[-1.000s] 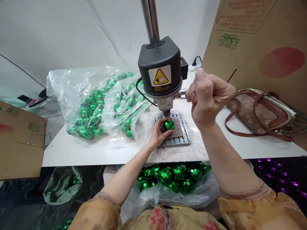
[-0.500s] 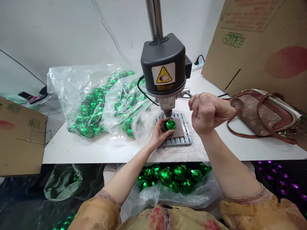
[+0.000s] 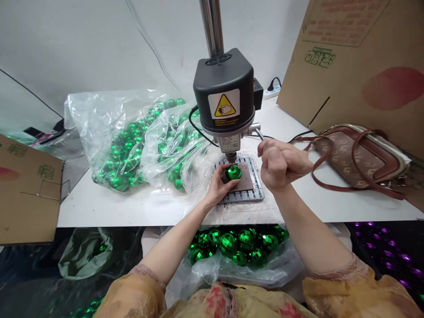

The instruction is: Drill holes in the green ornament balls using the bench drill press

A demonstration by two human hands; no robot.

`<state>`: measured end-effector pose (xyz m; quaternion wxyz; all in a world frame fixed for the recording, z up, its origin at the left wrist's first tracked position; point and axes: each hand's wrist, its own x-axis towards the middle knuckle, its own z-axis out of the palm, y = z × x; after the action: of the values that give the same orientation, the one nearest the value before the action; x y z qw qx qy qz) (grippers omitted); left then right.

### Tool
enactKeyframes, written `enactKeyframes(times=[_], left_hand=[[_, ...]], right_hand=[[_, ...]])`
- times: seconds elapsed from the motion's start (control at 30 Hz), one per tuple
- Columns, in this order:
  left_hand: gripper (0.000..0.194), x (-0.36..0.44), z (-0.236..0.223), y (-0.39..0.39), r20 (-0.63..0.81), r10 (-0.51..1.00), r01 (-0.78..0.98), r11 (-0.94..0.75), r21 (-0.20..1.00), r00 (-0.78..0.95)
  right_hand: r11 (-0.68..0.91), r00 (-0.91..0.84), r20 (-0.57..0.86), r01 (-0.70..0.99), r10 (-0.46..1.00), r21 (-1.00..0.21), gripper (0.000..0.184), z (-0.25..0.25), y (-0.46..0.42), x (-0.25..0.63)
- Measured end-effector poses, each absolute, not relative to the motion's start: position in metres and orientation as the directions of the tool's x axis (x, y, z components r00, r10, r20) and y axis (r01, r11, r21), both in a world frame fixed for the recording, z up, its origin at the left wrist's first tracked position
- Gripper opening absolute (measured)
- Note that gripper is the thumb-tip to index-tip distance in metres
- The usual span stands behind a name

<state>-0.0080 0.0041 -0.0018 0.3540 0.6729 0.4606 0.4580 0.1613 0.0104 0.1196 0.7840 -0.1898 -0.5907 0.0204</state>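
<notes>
Under the chuck of a black bench drill press (image 3: 223,92), a shiny green faceted ball (image 3: 234,172) rests on a brown square board (image 3: 245,179). My left hand (image 3: 220,182) grips the ball from its left side, thumb in front and fingers behind. The board lies on the drill's slotted metal base (image 3: 258,181), which is sprinkled with dark chips. My right hand (image 3: 281,162) is closed around the drill's feed lever (image 3: 260,134), whose far end the fist hides. The drill tip is at the top of the ball; whether it is inside cannot be seen.
Clear plastic bags of green balls (image 3: 127,145) lie left on the white table (image 3: 109,212). More green balls (image 3: 236,243) sit in a bag below the front edge. A brown handbag (image 3: 357,154) and a cardboard box (image 3: 351,66) stand right; another box (image 3: 29,194) is left.
My right hand has moved down and slightly left with the feed lever, and the view has shifted slightly. My left hand still holds the ball in place.
</notes>
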Motion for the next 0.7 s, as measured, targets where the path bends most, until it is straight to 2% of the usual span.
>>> enactKeyframes(times=[0.1,0.17,0.23,0.33,0.43,0.57,0.7], left_hand=[[0.056,-0.007,0.0,0.003,0.283,0.947,0.297,-0.317,0.901,0.153],[0.056,-0.005,0.001,0.003,0.273,0.952,0.296,-0.304,0.906,0.14],[0.056,-0.004,0.003,0.002,0.267,0.956,0.29,-0.291,0.911,0.121],[0.056,-0.001,0.005,0.0,0.278,0.957,0.278,-0.29,0.916,0.081],[0.054,-0.001,0.01,-0.005,0.307,0.951,0.294,-0.3,0.908,0.021],[0.049,-0.007,0.02,-0.017,0.355,0.935,0.358,-0.332,0.872,0.002],[0.042,-0.025,0.038,-0.042,0.376,0.92,0.391,-0.389,0.834,0.113]], right_hand=[[0.971,0.397,0.9,0.071,0.181,-0.227,0.053,0.122,0.009,0.159],[0.961,0.454,0.86,0.028,0.234,-0.276,0.053,0.137,0.009,0.155],[0.921,0.49,0.802,-0.003,0.341,-0.39,0.053,0.158,0.01,0.152],[0.863,0.468,0.751,-0.049,0.465,-0.504,0.052,0.189,0.015,0.152],[0.831,0.429,0.735,-0.075,0.526,-0.551,0.055,0.204,0.024,0.154],[0.825,0.414,0.738,-0.06,0.533,-0.562,0.058,0.207,0.031,0.156],[0.821,0.41,0.734,-0.072,0.541,-0.566,0.059,0.206,0.031,0.157]])
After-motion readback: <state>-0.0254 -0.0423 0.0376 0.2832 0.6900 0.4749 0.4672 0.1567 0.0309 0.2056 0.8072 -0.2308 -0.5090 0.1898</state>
